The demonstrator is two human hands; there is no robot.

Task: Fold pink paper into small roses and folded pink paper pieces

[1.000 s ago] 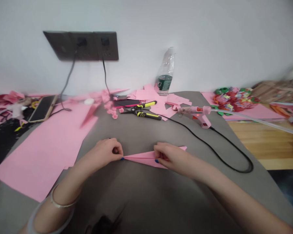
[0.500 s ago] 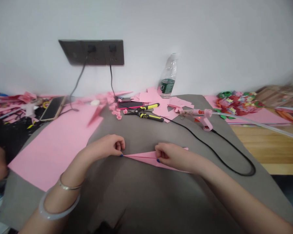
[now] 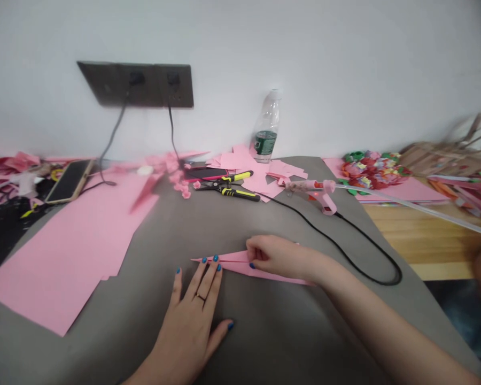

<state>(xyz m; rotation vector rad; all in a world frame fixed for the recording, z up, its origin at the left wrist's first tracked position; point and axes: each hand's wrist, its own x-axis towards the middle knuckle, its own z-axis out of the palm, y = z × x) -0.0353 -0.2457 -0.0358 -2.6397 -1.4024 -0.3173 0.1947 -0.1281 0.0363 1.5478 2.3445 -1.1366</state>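
A long, narrow folded piece of pink paper (image 3: 234, 256) lies on the grey table in front of me, its thin point to the left. My left hand (image 3: 192, 315) is open, palm down with fingers spread; its middle fingertips press on the paper near that point. A ring and blue nails show on it. Curled closed, my right hand (image 3: 274, 255) bears down on the wider part of the same paper, thumb against it. The paper's right end is partly covered by my right hand and wrist.
Large pink sheets (image 3: 64, 256) lie at left. Behind are yellow-black pliers (image 3: 240, 193), pink paper scraps (image 3: 240, 159), and a bottle (image 3: 266, 131). A pink glue gun (image 3: 324, 200) trails a black cable at right. A phone (image 3: 70, 182) and paper flowers (image 3: 372, 170) flank these.
My left hand has let go of its pinch at the paper's point and now lies flat, fingers spread, on the paper. My right hand stays curled on it. The view has shifted slightly.
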